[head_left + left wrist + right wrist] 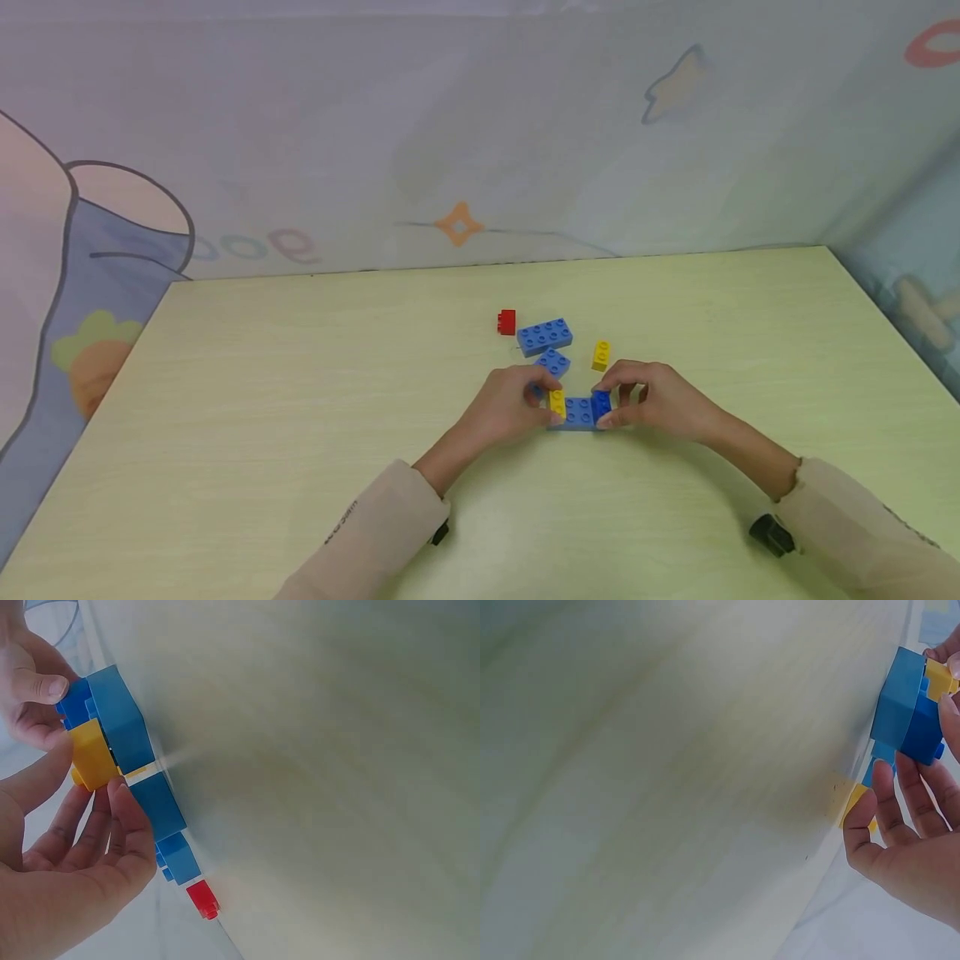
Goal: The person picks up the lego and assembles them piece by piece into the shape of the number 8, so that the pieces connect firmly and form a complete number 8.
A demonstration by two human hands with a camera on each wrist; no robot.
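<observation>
Near the middle of the pale surface (300, 400), a long blue brick (578, 414) lies flat between both hands. The left hand (510, 408) pinches a small yellow brick (557, 402) seated on the long brick's left end, while the right hand (660, 400) pinches a darker blue brick (601, 403) seated on its right end. Just behind them lie a small blue brick (553, 362), a larger blue brick (545, 336), a red brick (507, 322) and a loose yellow brick (601, 355).
</observation>
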